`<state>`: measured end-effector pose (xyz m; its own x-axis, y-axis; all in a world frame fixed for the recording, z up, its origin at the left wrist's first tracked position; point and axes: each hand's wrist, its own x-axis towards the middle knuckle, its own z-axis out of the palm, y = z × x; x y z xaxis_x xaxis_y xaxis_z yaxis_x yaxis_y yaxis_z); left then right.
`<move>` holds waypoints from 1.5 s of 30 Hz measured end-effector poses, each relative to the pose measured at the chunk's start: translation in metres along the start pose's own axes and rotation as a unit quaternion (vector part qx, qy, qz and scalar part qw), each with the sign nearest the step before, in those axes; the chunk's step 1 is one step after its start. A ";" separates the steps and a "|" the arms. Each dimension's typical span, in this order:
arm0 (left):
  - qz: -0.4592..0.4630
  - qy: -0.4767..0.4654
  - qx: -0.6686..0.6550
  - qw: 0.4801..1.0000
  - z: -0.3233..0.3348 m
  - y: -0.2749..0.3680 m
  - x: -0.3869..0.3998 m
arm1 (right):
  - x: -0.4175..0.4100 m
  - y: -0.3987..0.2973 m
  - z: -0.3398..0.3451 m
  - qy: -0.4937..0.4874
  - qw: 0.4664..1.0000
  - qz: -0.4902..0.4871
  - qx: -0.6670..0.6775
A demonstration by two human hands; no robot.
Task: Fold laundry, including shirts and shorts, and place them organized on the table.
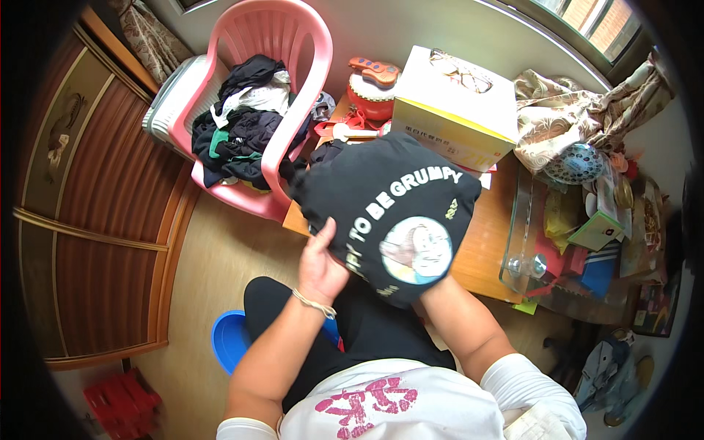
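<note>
A black garment with white lettering and a round cartoon print is held up before me, bunched and rounded at its edges. My left hand grips its lower left side, thumb on top and fingers underneath. From the right, my right forearm reaches beneath the cloth, and the garment hides that hand. Behind to the left, a pink plastic armchair bears a heap of crumpled clothes, mostly black with some white and green pieces.
A wooden table carries a white and yellow carton with eyeglasses on top, and a red toy drum. A glass-topped stand holds assorted items at right. A blue basin sits by my leg; a wooden sliding-door wardrobe is at left.
</note>
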<state>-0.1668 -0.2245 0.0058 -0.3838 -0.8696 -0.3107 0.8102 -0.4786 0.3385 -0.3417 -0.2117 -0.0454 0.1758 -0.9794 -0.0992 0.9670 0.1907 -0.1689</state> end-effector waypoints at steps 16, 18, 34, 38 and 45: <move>0.059 0.023 0.503 0.862 -0.040 0.093 0.146 | 0.081 -0.040 -0.047 0.142 0.984 0.105 -0.029; -0.051 0.056 0.545 0.835 -0.062 0.089 0.148 | 0.082 -0.037 -0.053 0.221 0.966 0.113 -0.065; -0.014 0.110 0.519 0.847 -0.104 0.078 0.146 | 0.092 -0.033 -0.093 0.294 0.779 -0.067 -0.550; -0.004 0.168 0.565 0.808 -0.129 0.073 0.144 | 0.081 -0.032 -0.101 0.307 0.800 -0.020 -0.515; 0.077 0.195 0.598 0.773 -0.167 0.056 0.131 | 0.088 0.003 -0.114 0.304 0.705 -0.124 -0.629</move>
<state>-0.0980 -0.3449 -0.1639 0.0284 -0.9359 -0.3512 -0.2468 -0.3470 0.9048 -0.3444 -0.2901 -0.1663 -0.4507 -0.8567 -0.2510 -0.0418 0.3011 -0.9527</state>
